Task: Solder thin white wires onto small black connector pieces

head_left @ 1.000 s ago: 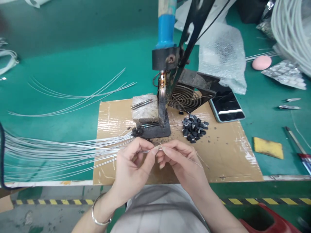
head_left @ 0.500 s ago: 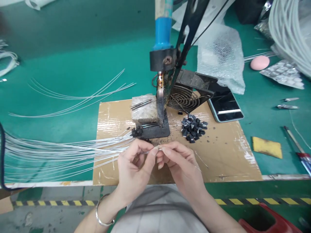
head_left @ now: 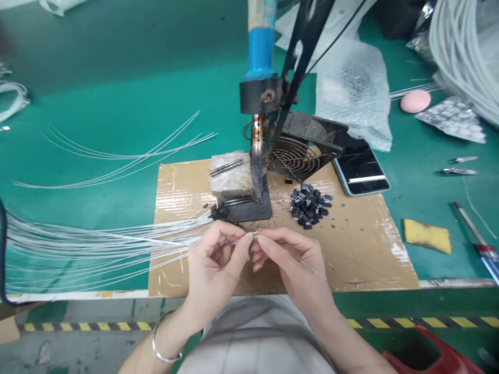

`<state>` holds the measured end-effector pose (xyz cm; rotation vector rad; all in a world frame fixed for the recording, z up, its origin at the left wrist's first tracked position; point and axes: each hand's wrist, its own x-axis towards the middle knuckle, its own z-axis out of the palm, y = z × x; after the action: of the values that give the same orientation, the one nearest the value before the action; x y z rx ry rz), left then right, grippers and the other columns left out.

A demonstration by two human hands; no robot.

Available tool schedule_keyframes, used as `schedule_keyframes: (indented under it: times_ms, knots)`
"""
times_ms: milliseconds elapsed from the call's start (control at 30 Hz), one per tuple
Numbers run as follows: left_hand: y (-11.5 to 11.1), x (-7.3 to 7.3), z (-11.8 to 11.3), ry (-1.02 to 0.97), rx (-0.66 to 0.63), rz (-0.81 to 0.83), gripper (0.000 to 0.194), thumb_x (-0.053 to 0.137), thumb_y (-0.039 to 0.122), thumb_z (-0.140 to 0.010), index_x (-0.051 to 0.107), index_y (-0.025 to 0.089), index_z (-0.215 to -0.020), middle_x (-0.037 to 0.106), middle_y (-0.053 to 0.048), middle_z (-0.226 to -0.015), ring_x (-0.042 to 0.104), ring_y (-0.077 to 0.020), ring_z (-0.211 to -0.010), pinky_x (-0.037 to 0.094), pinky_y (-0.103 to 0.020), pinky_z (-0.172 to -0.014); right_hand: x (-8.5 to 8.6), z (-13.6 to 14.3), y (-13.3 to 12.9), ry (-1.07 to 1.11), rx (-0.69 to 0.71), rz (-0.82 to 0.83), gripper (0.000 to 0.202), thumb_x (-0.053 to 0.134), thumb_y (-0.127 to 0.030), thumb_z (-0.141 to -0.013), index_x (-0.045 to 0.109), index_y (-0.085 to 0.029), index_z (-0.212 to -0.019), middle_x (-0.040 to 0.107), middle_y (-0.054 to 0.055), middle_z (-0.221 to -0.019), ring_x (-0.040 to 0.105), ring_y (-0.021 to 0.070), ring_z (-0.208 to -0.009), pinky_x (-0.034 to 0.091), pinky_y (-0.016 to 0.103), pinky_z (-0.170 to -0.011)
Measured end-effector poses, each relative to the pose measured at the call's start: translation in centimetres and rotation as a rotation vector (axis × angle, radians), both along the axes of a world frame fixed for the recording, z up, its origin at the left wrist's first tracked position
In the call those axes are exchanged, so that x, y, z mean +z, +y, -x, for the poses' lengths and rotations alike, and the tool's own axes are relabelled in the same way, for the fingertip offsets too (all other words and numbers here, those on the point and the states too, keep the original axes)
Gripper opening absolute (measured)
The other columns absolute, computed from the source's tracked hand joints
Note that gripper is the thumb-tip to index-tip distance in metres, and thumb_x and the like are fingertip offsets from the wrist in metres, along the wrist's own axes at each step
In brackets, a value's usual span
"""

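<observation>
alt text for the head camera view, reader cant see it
A person's left hand and right hand, close together, pinch a thin wire over cardboard. White wires spread to the left, small black parts lie beyond the right hand, and a blue-handled soldering iron points down farther back.

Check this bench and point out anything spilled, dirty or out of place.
One small black piece lies by the fan, apart from the pile of black parts. Dark crumbs litter the cardboard near that pile, and the yellow pad has dark stains.
</observation>
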<state>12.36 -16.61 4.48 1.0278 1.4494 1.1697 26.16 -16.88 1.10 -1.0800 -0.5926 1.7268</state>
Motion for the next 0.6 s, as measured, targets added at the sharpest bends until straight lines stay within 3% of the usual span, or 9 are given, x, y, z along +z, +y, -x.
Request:
schedule_keyframes:
  times_ms: [333,467,600]
  knots:
    - [0.0,-0.1,0.2,0.047,-0.021,-0.055,0.014,0.074,0.010,-0.085,0.069,0.019,-0.076,0.072,0.003,-0.063,0.061,-0.0077,-0.054,0.049,-0.015,-0.052,0.2,-0.2,0.3,0.009,-0.012,-0.022,0.011,0.090,-0.033,-0.083,0.086,-0.023,-0.082,0.082,0.004,-0.072,0.074,0.0158,-0.058,0.066,0.027,-0.055]
    - [-0.1,-0.2,0.5,0.103,-0.052,-0.041,0.013,0.074,0.012,-0.086,0.069,0.019,-0.076,0.069,0.003,-0.061,0.050,-0.0066,-0.048,0.040,-0.016,-0.047,0.3,-0.8,0.9,0.062,0.051,0.010,0.012,0.092,-0.033,-0.080,0.086,-0.023,-0.078,0.080,0.003,-0.068,0.073,0.0144,-0.057,0.064,0.023,-0.054]
    - [-0.3,-0.3,0.6,0.112,-0.061,-0.040,0.013,0.074,0.013,-0.086,0.069,0.019,-0.075,0.069,0.002,-0.062,0.050,-0.0074,-0.050,0.039,-0.017,-0.048,0.2,-1.2,1.3,0.083,0.122,0.051,0.016,0.093,-0.036,-0.079,0.086,-0.022,-0.077,0.080,0.004,-0.068,0.073,0.0142,-0.055,0.065,0.024,-0.054]
